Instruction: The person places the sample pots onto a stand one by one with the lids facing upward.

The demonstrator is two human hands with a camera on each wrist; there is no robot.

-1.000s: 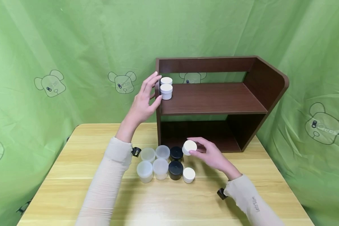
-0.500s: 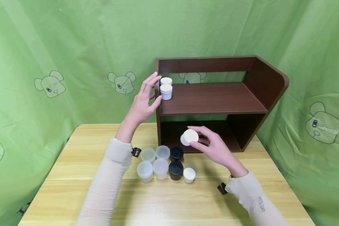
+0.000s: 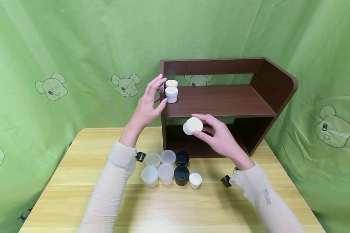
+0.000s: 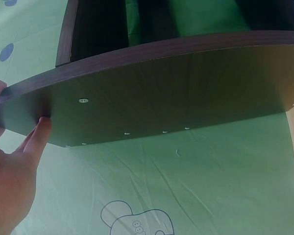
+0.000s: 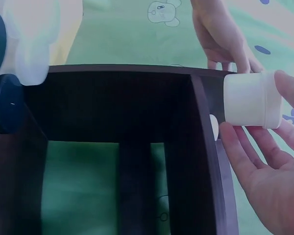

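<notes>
Fingers of the right hand (image 3: 221, 139) curl round a small white jar (image 3: 192, 126), pinching it between thumb and fingertips in the air, clear of the worktop (image 3: 75, 181). The jar sits at the tips of that hand, level with the front edge of the upper board of a dark wooden shelf (image 3: 221, 100) and just in front of the lower opening. Its round lid faces up and toward the person, so the short axis through lid and base is tilted, leaning away from upright. In the right wrist view the same jar (image 5: 251, 100) lies sideways across the fingertips (image 5: 245, 147), the palm open below it.

The left hand (image 3: 147, 105) is spread, fingers straight, resting against the left side panel of the shelf; the thumb presses the panel's front edge. The left wrist view shows one finger (image 4: 36, 137) touching the underside of the panel.

Just past the left hand's fingertips, two white jars (image 3: 171, 91) stand one behind the other on the upper board. Below and between both hands, on the worktop, stand four clear jars (image 3: 158, 166), two black jars (image 3: 181, 167) and one more white jar (image 3: 195, 180), packed close together in two rows.
</notes>
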